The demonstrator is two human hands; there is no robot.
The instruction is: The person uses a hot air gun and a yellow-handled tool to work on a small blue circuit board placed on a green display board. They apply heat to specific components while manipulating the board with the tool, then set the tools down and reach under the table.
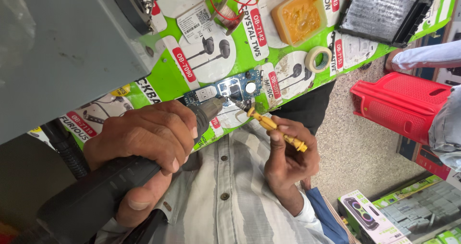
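My left hand clamped the heavy black hot-air handle; my right hand pinched yellow tweezers beside the thin, fragile circuit board.

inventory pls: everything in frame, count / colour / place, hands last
circuit board: 1, blue, on the green counter, centre
hot-air tool: 1, black, nozzle at the board
tweezers: 1, yellow handle, tip at the board's edge
flux tub: 1, amber paste, top centre
tape roll: 1, pale, right of the board
wire spool: 1, red wire, top centre
black tray: 1, top right
green counter mat: 1, printed with earphone pictures
red stool: 1, on the floor at right
boxes: several, green and white, bottom right
another person's sleeve: pale blue, right edge
left hand: grip around the hot-air tool
right hand: grip on the tweezers
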